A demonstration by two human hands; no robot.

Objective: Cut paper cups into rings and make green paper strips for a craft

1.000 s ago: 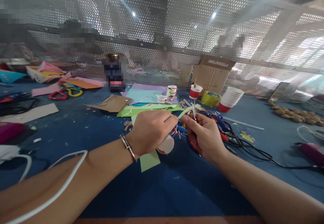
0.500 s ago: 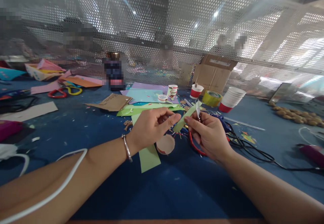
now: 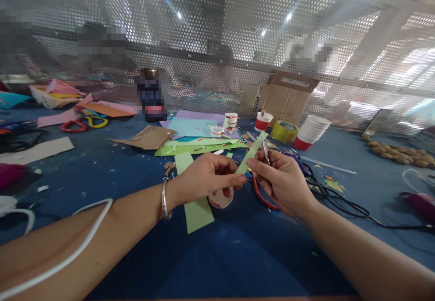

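Observation:
My left hand (image 3: 212, 178) pinches the lower end of a light green paper strip (image 3: 252, 155) between thumb and fingers. Higher up on the same strip, the thumb of my right hand (image 3: 282, 178) presses against its fingers. A narrow metal blade (image 3: 265, 149), apparently of scissors, sticks up from that right hand. A red loop (image 3: 262, 197) shows beneath this hand; whether it belongs to the blade I cannot tell. Under my left fingers stands a small paper cup (image 3: 221, 200), partly covered. A longer light green paper piece (image 3: 199, 217) lies beneath my left wrist.
Coloured paper sheets (image 3: 195, 126), a brown cardboard piece (image 3: 151, 137) and small decorated cups (image 3: 231, 122) lie ahead. To the right are yellow tape (image 3: 284, 131), stacked paper cups (image 3: 311, 131) and black cables (image 3: 343, 206). A white cable (image 3: 78, 246) crosses my left forearm. A perforated screen (image 3: 204, 29) stands behind.
My left hand has moved slightly down and right and closed on the strip's lower end. The strip now stands a little more upright. My right hand has barely moved.

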